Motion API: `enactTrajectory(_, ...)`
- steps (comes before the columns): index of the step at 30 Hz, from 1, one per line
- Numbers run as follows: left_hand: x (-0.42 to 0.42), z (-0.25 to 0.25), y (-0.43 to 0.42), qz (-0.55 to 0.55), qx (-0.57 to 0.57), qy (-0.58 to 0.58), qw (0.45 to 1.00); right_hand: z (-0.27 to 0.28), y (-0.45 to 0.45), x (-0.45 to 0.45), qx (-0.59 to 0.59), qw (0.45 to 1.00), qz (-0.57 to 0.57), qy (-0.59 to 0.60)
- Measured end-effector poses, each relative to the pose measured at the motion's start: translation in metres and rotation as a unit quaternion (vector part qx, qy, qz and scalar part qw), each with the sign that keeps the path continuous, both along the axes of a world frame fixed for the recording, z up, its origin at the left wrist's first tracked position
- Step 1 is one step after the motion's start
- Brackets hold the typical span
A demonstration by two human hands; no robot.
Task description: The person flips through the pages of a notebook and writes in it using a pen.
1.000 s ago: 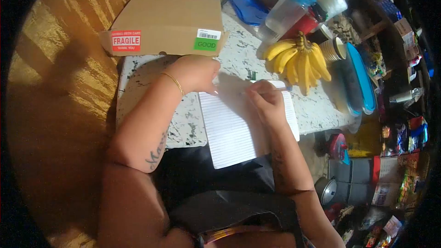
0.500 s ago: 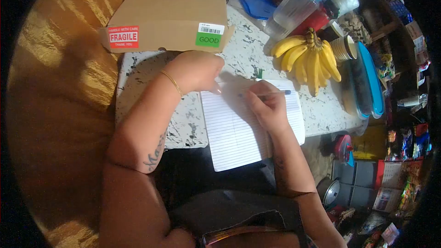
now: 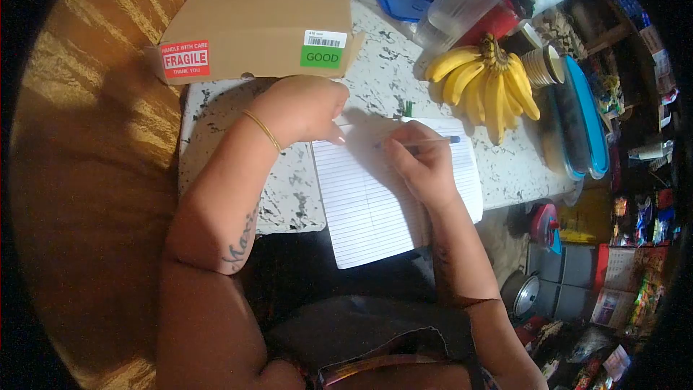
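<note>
- Along the left side: gold cloth [image 3: 94, 137], crinkled, runs top to bottom.
- White table [image 3: 390, 58], dark-speckled, fills the upper middle.
- Cardboard box [image 3: 260, 14], on table's far left part, just beyond left hand.
- Notebook [image 3: 364, 217], open, ruled pages, lies between and under the 2 hands; lower part sticks out past table's near edge. Right page partly covered by right hand and forearm.
- Blue-lidded container [image 3: 586, 115], table's right end, well apart from both hands.
- Bunch of bananas [image 3: 480, 94], on table, right of and beyond notebook, near right hand.
- Left hand [image 3: 307, 112], back up, fingers bent, thumb tip at notebook's upper left corner. Undersides hidden; can't tell how wide the grip is or if it holds anything.
- Right hand [image 3: 422, 166], over notebook's upper part, narrow pinch around 1 pen, thumb against fingers.
- Red FRAGILE sticker [image 3: 185, 60] and green GOOD sticker [image 3: 321, 56], both on box front.
- Gold bracelet [image 3: 262, 128], left wrist.
- Pen [image 3: 453, 139], inside right-hand pinch, crosswise over page: blue end pokes out right, tip points left. Tip-to-paper contact: can't tell.
</note>
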State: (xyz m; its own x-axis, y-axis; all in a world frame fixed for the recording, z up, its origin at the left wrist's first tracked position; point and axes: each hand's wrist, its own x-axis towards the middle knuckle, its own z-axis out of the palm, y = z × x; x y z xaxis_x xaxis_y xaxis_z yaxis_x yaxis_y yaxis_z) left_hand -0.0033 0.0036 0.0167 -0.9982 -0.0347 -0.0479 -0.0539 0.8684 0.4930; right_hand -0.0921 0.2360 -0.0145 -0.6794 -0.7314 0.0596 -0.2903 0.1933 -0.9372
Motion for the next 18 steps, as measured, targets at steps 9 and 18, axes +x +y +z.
enactTrajectory(9, -0.0008, 0.0001, -0.0005, 0.004, 0.012, -0.006, 1.0, -0.0021, 0.0025, -0.0045, -0.006, 1.0, 0.011, 0.016)
enactTrajectory(18, -0.0006, 0.0048, 0.0032, 0.015, 0.009, -0.015, 1.0, -0.0045, 0.0038, -0.0055, -0.01, 1.0, 0.001, 0.017)
